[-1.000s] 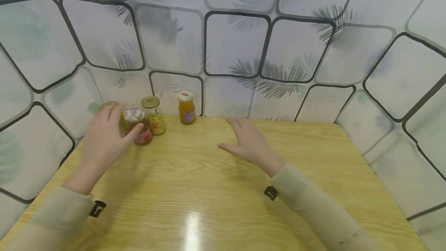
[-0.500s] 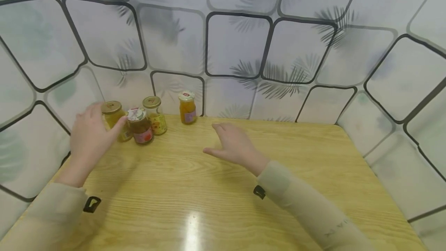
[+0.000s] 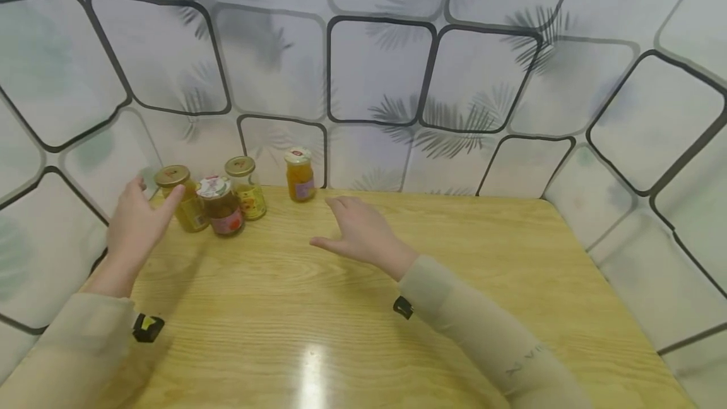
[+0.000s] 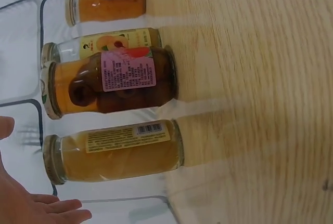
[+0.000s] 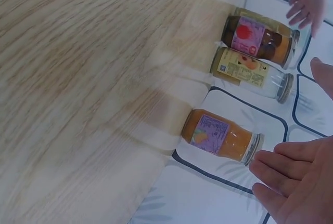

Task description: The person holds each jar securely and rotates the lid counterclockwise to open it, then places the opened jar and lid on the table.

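Observation:
Beside the leftmost jar, a tall glass jar of yellow contents with a gold lid (image 3: 190,212), my left hand (image 3: 133,223) hovers with thumb and fingers spread. Close to it stands a jar of dark fruit with a pink label (image 3: 225,216). Just behind is a gold-lidded jar with a yellow label (image 3: 252,199), its upper part clear. A smaller jar of orange fruit with a purple label (image 3: 301,185) stands apart to the right, near the wall. My right hand (image 3: 363,232) is held over the table to the right of that jar, fingers extended and thumb apart. Neither hand holds anything.
The jars stand on a light wooden table (image 3: 318,308) near its back left corner. Patterned walls (image 3: 380,74) rise along the back and both sides. A black wrist device (image 3: 149,327) hangs under the left cuff, another (image 3: 403,307) under the right.
My left hand has drawn back leftward from the jars, uncovering the yellow one. My right hand has moved left toward the orange jar. The jars have stayed in place.

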Demonstrator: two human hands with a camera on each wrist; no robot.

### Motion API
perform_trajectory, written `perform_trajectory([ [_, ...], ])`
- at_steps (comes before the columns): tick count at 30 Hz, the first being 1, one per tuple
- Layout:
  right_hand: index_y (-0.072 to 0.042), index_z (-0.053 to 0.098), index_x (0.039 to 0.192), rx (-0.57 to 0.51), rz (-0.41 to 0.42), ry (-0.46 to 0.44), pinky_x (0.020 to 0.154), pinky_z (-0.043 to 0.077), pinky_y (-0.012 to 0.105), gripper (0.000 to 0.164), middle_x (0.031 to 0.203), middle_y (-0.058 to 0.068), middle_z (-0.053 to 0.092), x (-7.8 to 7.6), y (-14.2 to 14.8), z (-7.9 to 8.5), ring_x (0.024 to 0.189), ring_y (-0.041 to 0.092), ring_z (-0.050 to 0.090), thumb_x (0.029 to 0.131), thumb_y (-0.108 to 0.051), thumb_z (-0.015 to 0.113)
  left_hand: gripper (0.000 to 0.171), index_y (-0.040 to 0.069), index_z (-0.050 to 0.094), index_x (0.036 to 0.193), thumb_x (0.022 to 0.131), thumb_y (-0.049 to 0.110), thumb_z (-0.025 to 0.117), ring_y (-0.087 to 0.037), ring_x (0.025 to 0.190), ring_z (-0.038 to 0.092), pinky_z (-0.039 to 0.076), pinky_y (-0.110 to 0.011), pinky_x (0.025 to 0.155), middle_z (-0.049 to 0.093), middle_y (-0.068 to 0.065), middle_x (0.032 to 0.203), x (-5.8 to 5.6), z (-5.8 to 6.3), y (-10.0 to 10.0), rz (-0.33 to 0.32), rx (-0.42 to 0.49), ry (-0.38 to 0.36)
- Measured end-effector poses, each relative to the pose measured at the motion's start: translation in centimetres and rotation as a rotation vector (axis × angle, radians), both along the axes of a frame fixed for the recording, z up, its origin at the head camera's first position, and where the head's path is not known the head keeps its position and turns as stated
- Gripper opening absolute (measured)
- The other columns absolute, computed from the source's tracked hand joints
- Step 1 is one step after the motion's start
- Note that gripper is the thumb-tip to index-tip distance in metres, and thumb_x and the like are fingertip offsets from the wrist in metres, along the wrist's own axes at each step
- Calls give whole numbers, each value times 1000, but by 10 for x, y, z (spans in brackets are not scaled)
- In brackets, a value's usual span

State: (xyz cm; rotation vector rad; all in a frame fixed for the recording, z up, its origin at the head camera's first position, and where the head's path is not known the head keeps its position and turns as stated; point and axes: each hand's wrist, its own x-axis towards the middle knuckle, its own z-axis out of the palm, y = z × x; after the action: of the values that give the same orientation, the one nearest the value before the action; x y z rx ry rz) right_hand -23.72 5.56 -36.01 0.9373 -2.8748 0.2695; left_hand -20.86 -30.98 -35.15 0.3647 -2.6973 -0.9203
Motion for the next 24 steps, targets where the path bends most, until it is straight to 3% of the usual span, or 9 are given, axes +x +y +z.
perform_trajectory([
  [9,-4,38,147,-4,9,-31,106,33,39,96,141,12,47,-4,-8,-4,128,27,44,81,-73,45,97,-14,6,148,92,58,39,-57,130,23,24,-64,101,18,-39,148,-11,-13,-6,-21,187,-76],
  [24,-5,38,148,-25,29,-80,106,33,37,96,143,11,46,-1,-28,-7,130,25,43,80,-74,46,94,-11,2,149,90,39,56,-55,134,19,21,-59,106,14,-39,149,-22,-30,-3,-43,327,-95],
])
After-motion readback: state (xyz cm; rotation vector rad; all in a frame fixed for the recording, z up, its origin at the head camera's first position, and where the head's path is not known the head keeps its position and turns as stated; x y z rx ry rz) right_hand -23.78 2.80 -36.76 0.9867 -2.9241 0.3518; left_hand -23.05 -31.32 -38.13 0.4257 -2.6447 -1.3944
